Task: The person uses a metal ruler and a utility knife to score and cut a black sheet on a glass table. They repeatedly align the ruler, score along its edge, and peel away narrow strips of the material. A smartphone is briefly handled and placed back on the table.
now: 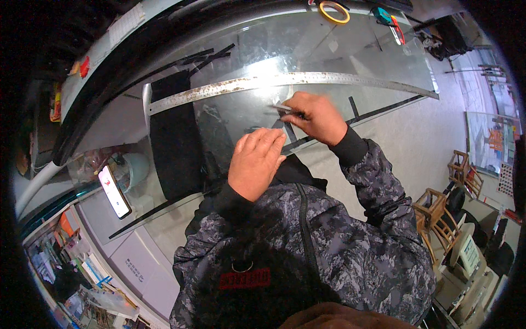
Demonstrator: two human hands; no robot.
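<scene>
My right hand [318,116] is closed in a pinch on a slim grey metal tool [281,108], whose tip points left; its exact kind does not show, and the hand is slightly blurred. Below and to the left, my left hand [256,163] lies flat, fingers together and stretched out, near the front edge of a glass sheet [235,118]. Its fingertips rest beside a small dark piece [278,124] between the hands. Beyond both hands, a long steel ruler [230,86] lies across the glass.
Black cloth [172,142] lies left of my hands. Black strips [211,59] lie at the far left, another [353,108] at the right. At the back are a yellow tape roll [334,12] and a teal tape measure [382,16]. A lit phone [114,192] sits left; wooden stools [435,216] stand right.
</scene>
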